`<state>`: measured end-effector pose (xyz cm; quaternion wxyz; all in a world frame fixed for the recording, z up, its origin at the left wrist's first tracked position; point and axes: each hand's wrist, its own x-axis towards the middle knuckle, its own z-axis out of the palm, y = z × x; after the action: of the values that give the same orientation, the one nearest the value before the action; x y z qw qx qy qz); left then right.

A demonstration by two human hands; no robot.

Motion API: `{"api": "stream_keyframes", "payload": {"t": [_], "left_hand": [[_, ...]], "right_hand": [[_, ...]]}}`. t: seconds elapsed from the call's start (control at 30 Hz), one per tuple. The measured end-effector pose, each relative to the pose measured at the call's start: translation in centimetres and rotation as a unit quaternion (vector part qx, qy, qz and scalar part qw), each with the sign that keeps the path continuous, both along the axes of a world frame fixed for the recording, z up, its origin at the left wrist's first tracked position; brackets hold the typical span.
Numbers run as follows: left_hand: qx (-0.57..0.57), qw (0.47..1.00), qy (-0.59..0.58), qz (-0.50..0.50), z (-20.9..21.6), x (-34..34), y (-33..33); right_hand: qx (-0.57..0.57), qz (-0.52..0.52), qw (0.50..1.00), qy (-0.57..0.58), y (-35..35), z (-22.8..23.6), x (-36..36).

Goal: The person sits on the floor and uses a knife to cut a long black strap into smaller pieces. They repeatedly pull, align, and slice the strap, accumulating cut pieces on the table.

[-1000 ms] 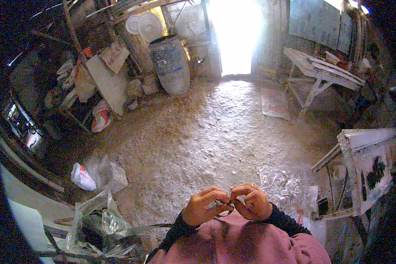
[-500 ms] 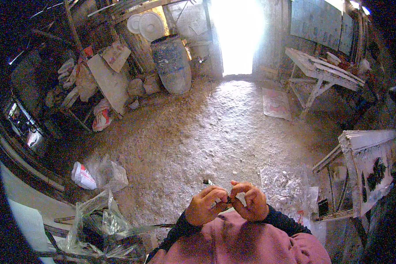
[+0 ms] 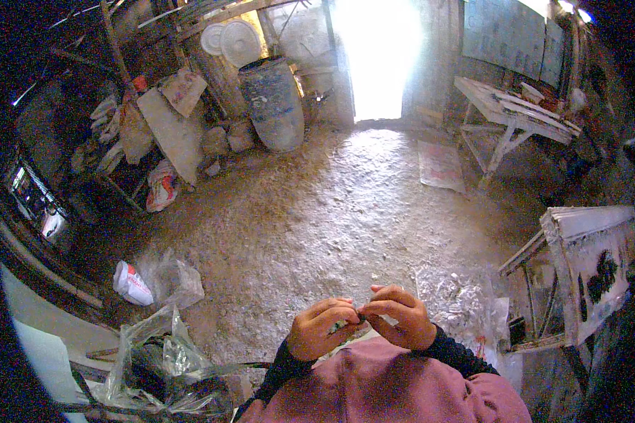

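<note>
My left hand (image 3: 320, 330) and my right hand (image 3: 403, 321) meet at the fingertips in front of my chest, low in the picture. The fingers of both are bent and pinched together around a small dark thing (image 3: 361, 318). Most of it is covered by the fingers, and its kind cannot be made out. Dark cuffs cover both wrists. Just below the hands bulges the pink cloth (image 3: 374, 377) of my clothing.
Crumpled clear plastic (image 3: 173, 363) lies at lower left, near a white-and-red bag (image 3: 132, 283). White scraps (image 3: 451, 292) cover a floor sheet beside a wooden stand (image 3: 585, 275) at right. Farther off are a blue barrel (image 3: 274, 104), a whitish table (image 3: 518, 113) and a bright doorway (image 3: 377, 60).
My left hand has shifted slightly left, and the fingers of both hands have straightened somewhat. A dark-tipped thing that stuck up behind the left fingers no longer shows.
</note>
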<state>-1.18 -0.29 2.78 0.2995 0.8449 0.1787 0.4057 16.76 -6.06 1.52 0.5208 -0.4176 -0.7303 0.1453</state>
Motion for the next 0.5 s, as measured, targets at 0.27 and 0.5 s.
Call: {"api": "stream_keyframes", "payload": {"t": [0.27, 0.5], "left_hand": [[-0.014, 0.999, 0.013, -0.027, -0.05, 0.06, -0.11], [-0.065, 0.994, 0.017, -0.090, 0.52, 0.08, -0.25]], "right_hand": [[0.070, 0.039, 0.994, -0.077, 0.02, 0.33, 1.19], [0.076, 0.006, 0.997, -0.026, -0.30, -0.30, 0.67]]}}
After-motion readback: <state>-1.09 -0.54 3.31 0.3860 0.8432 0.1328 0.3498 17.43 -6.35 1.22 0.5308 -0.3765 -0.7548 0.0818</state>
